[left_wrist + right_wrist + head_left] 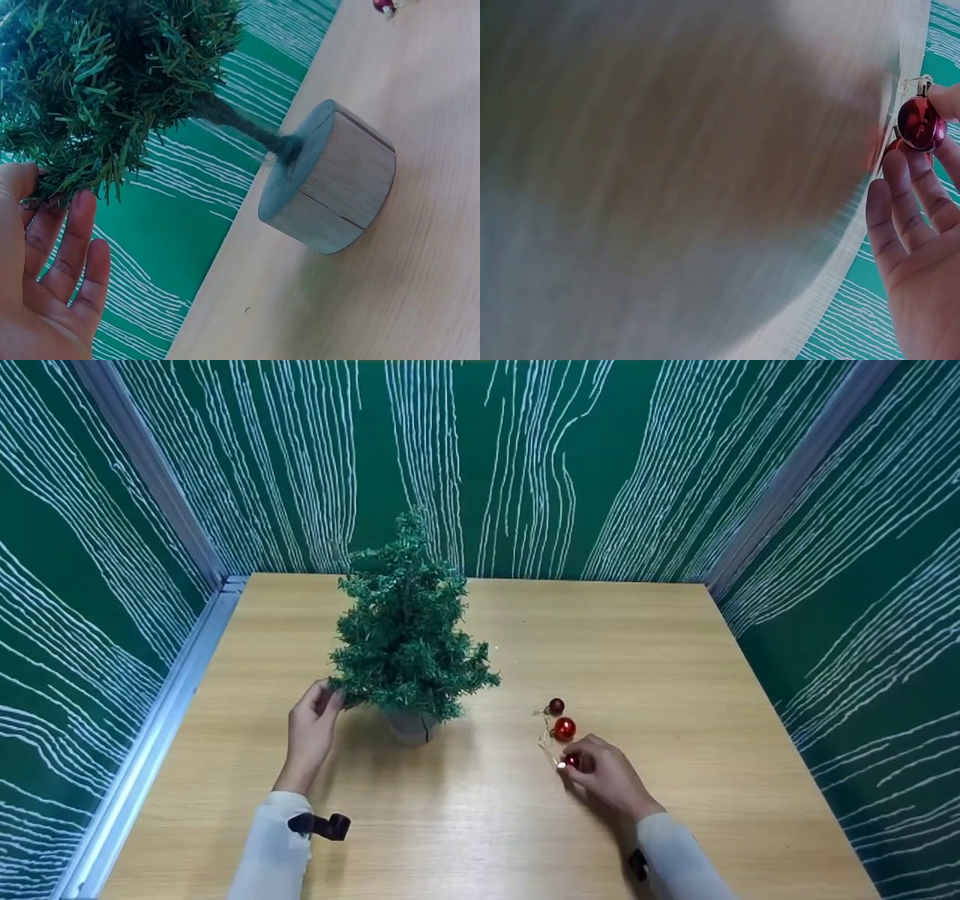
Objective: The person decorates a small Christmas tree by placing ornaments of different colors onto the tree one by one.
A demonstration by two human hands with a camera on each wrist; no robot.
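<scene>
Hands (pixel 309 735) (pixel 609 778) hold a tree branch (pixel 75 169) and red bauble (pixel 921 124).

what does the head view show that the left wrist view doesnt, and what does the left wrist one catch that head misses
Of the two, only the head view shows the right hand pinching a red bauble, and the tree right up to its tip. Only the left wrist view shows the trunk meeting the top of the base. Both share the left hand at a lower branch, the table and at least one bauble.
</scene>
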